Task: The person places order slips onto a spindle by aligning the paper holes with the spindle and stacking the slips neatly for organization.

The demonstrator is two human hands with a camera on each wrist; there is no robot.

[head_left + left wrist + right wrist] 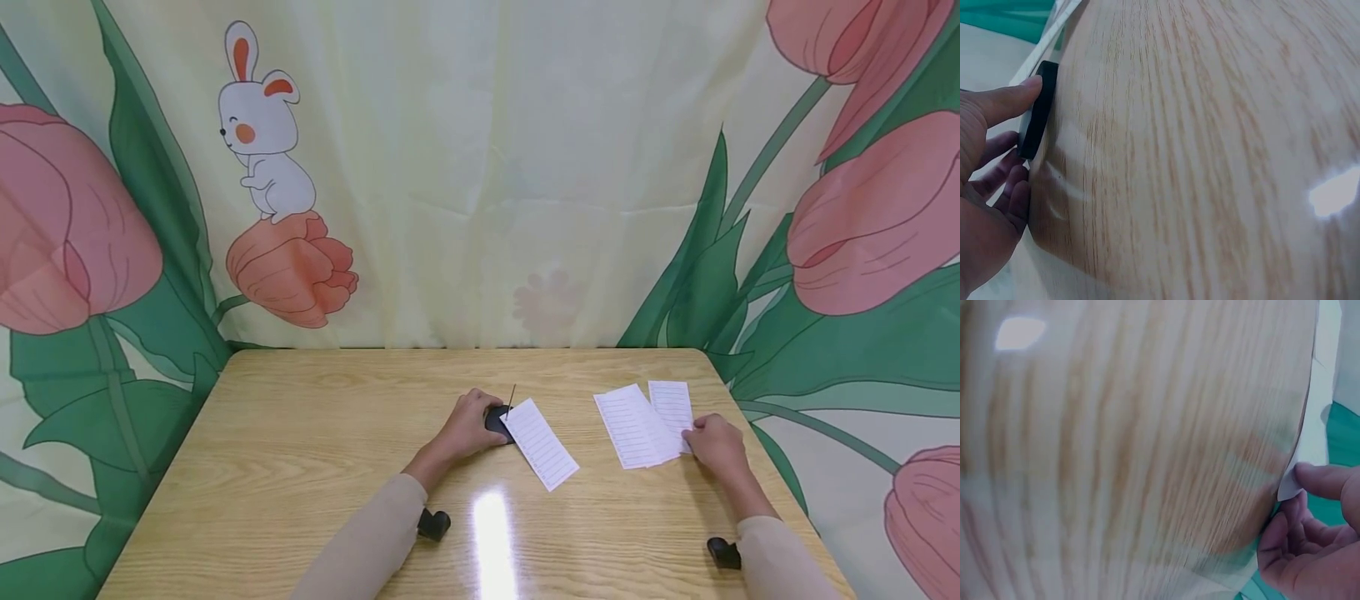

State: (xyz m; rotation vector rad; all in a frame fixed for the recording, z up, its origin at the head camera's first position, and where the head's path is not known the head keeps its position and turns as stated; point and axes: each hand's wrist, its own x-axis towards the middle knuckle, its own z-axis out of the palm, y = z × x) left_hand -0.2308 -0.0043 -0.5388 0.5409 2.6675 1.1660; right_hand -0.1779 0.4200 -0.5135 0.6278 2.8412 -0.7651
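Note:
My left hand (468, 423) grips a round black base (495, 425) on the table, with a thin upright spike (512, 397) rising from it. In the left wrist view the thumb lies on the rim of the black base (1040, 115) and the fingers curl beside it. A white lined paper slip (542, 446) lies slanting, its upper left corner at the spike; whether it is pierced I cannot tell. Over on the right, my right hand (718, 446) pinches the lower corner of another lined slip (671, 402). That slip's corner (1290, 486) bends up between thumb and fingers.
Overlapping lined slips (628, 427) lie just left of the pinched one, partly under or against it. The wooden table (315, 433) meets a curtain (450, 250) printed with tulips and a rabbit at its back edge. A bright reflection shines near the front.

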